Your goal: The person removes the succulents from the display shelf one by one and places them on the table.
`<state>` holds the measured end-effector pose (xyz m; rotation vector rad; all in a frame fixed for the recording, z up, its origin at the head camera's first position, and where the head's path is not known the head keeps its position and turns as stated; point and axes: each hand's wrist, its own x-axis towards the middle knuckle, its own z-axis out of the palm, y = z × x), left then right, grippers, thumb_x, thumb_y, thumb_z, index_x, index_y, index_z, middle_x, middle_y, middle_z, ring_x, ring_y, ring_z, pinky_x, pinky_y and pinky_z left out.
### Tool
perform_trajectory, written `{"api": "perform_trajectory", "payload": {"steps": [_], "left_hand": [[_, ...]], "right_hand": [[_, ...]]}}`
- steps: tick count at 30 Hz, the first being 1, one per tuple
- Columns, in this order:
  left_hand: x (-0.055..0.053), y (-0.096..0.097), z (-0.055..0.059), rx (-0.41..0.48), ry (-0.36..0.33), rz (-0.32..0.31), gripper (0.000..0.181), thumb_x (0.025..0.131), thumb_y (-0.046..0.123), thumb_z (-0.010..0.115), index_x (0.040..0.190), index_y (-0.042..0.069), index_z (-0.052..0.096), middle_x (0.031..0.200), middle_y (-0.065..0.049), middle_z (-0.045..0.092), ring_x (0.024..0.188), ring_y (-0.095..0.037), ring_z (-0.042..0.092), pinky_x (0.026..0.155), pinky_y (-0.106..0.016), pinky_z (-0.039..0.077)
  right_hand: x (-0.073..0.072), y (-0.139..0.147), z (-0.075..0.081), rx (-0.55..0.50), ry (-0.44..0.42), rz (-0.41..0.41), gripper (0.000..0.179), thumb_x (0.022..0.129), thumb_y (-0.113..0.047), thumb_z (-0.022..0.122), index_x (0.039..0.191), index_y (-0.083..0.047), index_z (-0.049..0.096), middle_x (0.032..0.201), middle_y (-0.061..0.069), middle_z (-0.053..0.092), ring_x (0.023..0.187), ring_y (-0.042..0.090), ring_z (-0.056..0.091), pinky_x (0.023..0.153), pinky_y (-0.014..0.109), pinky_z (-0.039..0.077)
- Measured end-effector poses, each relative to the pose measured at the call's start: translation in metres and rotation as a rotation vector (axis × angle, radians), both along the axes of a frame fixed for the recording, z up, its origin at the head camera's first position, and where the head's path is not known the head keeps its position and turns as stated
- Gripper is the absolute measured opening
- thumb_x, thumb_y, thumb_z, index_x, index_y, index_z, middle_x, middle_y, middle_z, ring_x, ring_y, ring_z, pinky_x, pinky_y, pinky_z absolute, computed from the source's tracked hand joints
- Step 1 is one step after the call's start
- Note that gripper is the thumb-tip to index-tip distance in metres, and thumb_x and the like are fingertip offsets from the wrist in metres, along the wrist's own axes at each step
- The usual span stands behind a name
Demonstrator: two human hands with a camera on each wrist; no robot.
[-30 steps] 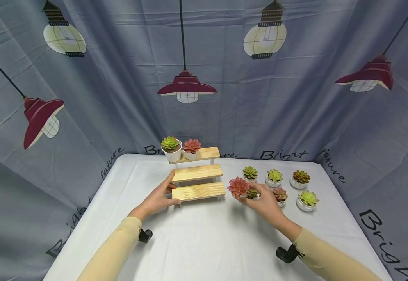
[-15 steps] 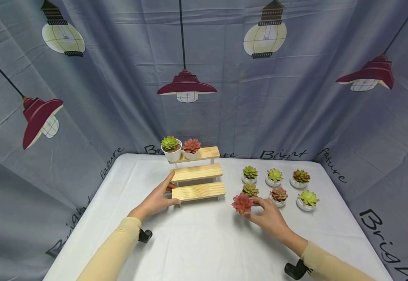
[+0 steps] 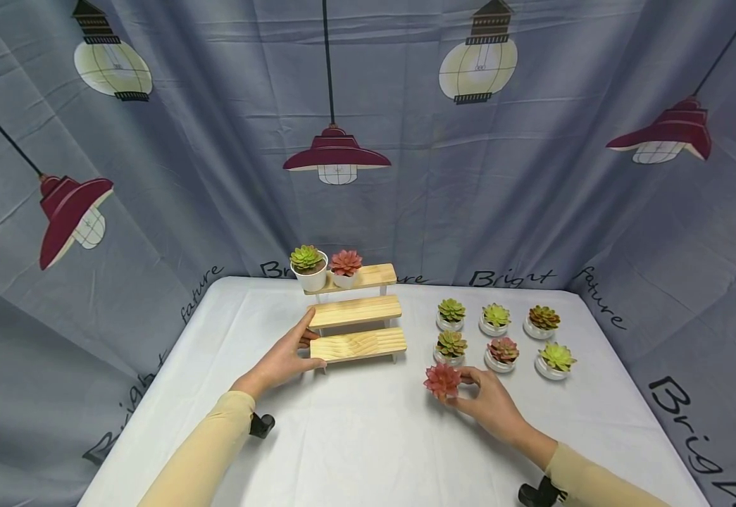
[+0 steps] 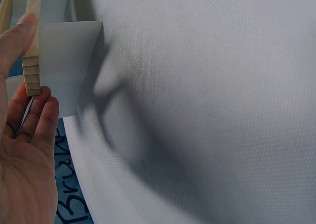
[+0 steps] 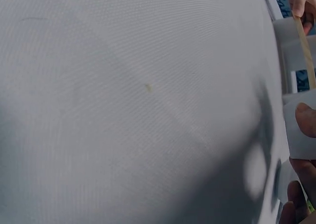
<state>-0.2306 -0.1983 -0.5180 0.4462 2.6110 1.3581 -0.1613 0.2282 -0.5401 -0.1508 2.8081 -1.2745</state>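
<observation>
A three-step wooden plant stand [image 3: 360,343] with pale boards stands left of centre in the head view. My left hand [image 3: 282,358] grips its left end, the thumb and fingers either side of a step's board [image 4: 32,48] in the left wrist view. On the top step sit a green potted succulent [image 3: 307,262] and a red one [image 3: 346,264], both in white pots. My right hand [image 3: 489,403] pinches another red potted succulent [image 3: 442,379], low over the cloth. Its white pot [image 5: 297,137] shows between thumb and fingers in the right wrist view.
Several small potted succulents stand in two rows at the right, among them a yellow-green one [image 3: 451,343] just behind the held plant and a reddish one [image 3: 503,350]. A white cloth [image 3: 355,436] covers the table; a grey-blue curtain [image 3: 399,211] with printed lamps hangs behind.
My right hand has moved toward me and slightly right with the red succulent, lowering it in front of the yellow-green one, which it partly hid before. The left hand has stayed on the stand.
</observation>
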Motion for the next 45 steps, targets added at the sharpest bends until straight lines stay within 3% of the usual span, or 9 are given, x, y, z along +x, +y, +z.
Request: {"api": "perform_trajectory", "payload": {"steps": [5, 9, 22, 35, 45], "left_hand": [[0.0, 0.0, -0.001, -0.002, 0.0, 0.001, 0.116, 0.084, 0.019, 0.088, 0.167, 0.031, 0.008, 0.137, -0.012, 0.055, 0.125, -0.029, 0.057, 0.109, -0.046, 0.042], [0.0, 0.0, -0.001, -0.003, 0.001, 0.0, 0.116, 0.084, 0.02, 0.088, 0.167, 0.03, 0.008, 0.136, -0.011, 0.055, 0.125, -0.028, 0.056, 0.109, -0.045, 0.042], [0.0, 0.001, -0.001, 0.006, -0.01, 0.009, 0.115, 0.085, 0.018, 0.087, 0.166, 0.032, 0.007, 0.139, -0.011, 0.053, 0.127, -0.03, 0.056, 0.11, -0.047, 0.041], [0.0, 0.001, -0.001, -0.008, 0.001, 0.011, 0.116, 0.084, 0.024, 0.088, 0.166, 0.032, 0.007, 0.138, -0.011, 0.055, 0.125, -0.03, 0.057, 0.109, -0.048, 0.042], [-0.002, -0.001, -0.003, -0.011, -0.012, 0.006, 0.116, 0.085, 0.024, 0.088, 0.166, 0.036, 0.005, 0.139, -0.011, 0.054, 0.127, -0.029, 0.056, 0.109, -0.047, 0.042]], "right_hand": [[0.002, 0.001, -0.004, 0.016, -0.009, -0.01, 0.059, 0.078, -0.039, 0.091, 0.126, -0.012, 0.069, 0.117, 0.003, 0.067, 0.115, 0.027, 0.055, 0.095, 0.052, 0.045], [0.002, 0.003, -0.006, -0.017, -0.02, -0.006, 0.057, 0.078, -0.034, 0.091, 0.125, -0.011, 0.069, 0.116, 0.001, 0.07, 0.116, 0.028, 0.057, 0.099, 0.053, 0.044], [0.006, 0.006, -0.014, -0.049, -0.1, -0.033, 0.061, 0.076, -0.037, 0.092, 0.126, -0.009, 0.068, 0.117, 0.002, 0.067, 0.122, 0.031, 0.055, 0.106, 0.057, 0.039], [0.009, 0.009, -0.018, -0.142, -0.122, 0.024, 0.058, 0.077, -0.03, 0.092, 0.125, -0.01, 0.067, 0.124, 0.005, 0.062, 0.128, 0.029, 0.051, 0.112, 0.053, 0.037], [0.008, 0.012, -0.021, -0.108, -0.14, 0.019, 0.062, 0.076, -0.035, 0.092, 0.128, -0.012, 0.067, 0.125, 0.007, 0.059, 0.125, 0.028, 0.047, 0.111, 0.054, 0.037]]}}
